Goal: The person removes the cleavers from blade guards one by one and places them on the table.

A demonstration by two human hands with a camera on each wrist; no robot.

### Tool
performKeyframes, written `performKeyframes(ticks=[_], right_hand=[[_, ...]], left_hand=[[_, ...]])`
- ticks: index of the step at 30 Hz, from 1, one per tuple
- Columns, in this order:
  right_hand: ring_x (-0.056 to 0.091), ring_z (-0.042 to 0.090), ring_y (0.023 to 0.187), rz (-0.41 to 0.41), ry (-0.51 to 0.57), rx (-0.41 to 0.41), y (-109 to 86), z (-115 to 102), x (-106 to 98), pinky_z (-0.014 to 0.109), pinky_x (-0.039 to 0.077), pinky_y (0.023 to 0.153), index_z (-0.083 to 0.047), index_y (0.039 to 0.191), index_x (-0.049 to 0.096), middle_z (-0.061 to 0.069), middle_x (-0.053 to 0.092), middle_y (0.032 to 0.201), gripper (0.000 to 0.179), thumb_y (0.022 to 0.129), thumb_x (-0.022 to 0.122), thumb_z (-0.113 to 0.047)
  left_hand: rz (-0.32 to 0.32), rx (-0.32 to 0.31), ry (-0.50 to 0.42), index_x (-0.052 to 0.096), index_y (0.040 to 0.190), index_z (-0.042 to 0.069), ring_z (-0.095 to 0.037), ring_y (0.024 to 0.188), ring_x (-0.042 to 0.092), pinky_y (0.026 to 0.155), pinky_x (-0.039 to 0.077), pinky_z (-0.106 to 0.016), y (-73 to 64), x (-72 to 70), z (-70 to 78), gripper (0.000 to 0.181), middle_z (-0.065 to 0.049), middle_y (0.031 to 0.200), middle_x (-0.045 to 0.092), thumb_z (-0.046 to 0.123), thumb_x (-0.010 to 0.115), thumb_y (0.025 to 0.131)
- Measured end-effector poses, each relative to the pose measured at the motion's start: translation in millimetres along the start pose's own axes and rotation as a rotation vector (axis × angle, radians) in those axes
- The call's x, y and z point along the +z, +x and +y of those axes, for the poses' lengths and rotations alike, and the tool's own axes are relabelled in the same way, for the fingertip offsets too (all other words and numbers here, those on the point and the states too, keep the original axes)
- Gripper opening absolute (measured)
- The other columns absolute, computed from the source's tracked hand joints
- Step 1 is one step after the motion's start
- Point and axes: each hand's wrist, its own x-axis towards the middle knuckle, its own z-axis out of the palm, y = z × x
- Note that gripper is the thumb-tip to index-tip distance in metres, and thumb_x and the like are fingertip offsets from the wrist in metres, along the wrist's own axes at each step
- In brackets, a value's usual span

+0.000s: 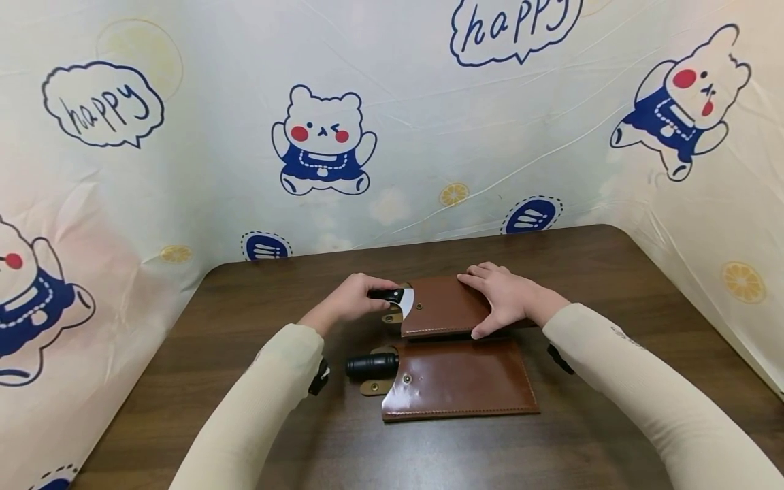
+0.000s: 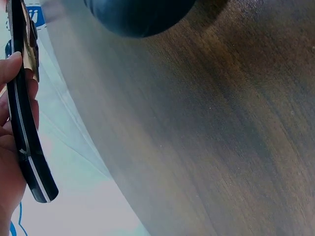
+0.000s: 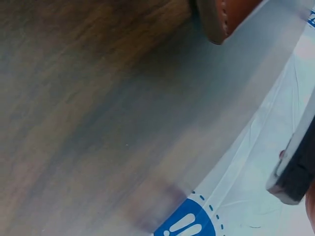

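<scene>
- Here, left hand (image 1: 352, 297) grips black handle (image 1: 387, 295), nine o'clock of upper sheath (image 1: 441, 305).
- Right hand (image 1: 505, 294) grips that sheath around three o'clock.
- Lower sheath (image 1: 465, 381): six o'clock.

Brn wood tbl (image 1: 459, 452), bear-print cloth (image 1: 416, 143) bkgd behind it.

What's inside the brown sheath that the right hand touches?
A blade, its black handle held by the left hand, pokes from the sheath. The rest inside is covered, so the blade's full shape can't be seen.
</scene>
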Motion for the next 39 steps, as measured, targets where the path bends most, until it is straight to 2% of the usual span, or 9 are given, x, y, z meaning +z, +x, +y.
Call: performKeyframes(ticks=[6,17,26,33,39], right_hand=[[0.030,0.037,0.128,0.075,0.003,-0.027,-3.6,2.1,4.9,0.059,0.027,0.100,-0.005,0.140,0.039,0.021,0.040,0.139,0.104,0.060,0.071,-0.064],[0.031,0.037,0.127,0.127,-0.007,-0.054,-8.4,4.3,7.5,0.059,0.028,0.098,-0.004,0.139,0.040,0.023,0.040,0.138,0.105,0.060,0.069,-0.067],[0.031,0.037,0.126,0.163,-0.020,-0.077,-11.6,6.8,8.5,0.057,0.028,0.097,-0.004,0.138,0.041,0.023,0.042,0.137,0.104,0.060,0.069,-0.066],[0.030,0.038,0.126,0.159,-0.020,-0.084,-13.3,11.1,10.4,0.057,0.027,0.098,-0.004,0.138,0.041,0.024,0.041,0.137,0.105,0.059,0.069,-0.067],[0.030,0.037,0.126,0.144,-0.011,-0.068,-16.8,14.0,9.8,0.057,0.027,0.099,-0.004,0.138,0.041,0.023,0.041,0.137,0.105,0.059,0.070,-0.066]], left_hand=[[0.007,-0.002,-0.004,0.063,0.121,0.015,-0.020,0.074,0.055,0.060,0.044,-0.026,-0.4,-1.2,1.2,0.036,-0.005,0.104,0.067,0.010,0.066,0.085],[0.017,0.006,0.010,0.063,0.121,0.014,-0.015,0.071,0.054,0.060,0.044,-0.026,-3.0,-2.7,0.1,0.037,-0.007,0.105,0.067,0.008,0.066,0.084],[0.023,-0.008,-0.016,0.064,0.120,0.014,-0.015,0.069,0.054,0.059,0.044,-0.026,-4.4,-3.8,-2.2,0.036,-0.006,0.104,0.067,0.008,0.066,0.084],[0.033,0.004,0.017,0.064,0.120,0.013,-0.014,0.067,0.053,0.058,0.043,-0.026,-6.1,-4.7,-5.1,0.036,-0.008,0.104,0.067,0.009,0.066,0.084],[0.037,-0.020,0.012,0.063,0.121,0.013,-0.017,0.069,0.054,0.058,0.043,-0.026,-8.2,-6.0,-7.1,0.037,-0.009,0.105,0.066,0.008,0.066,0.084]])
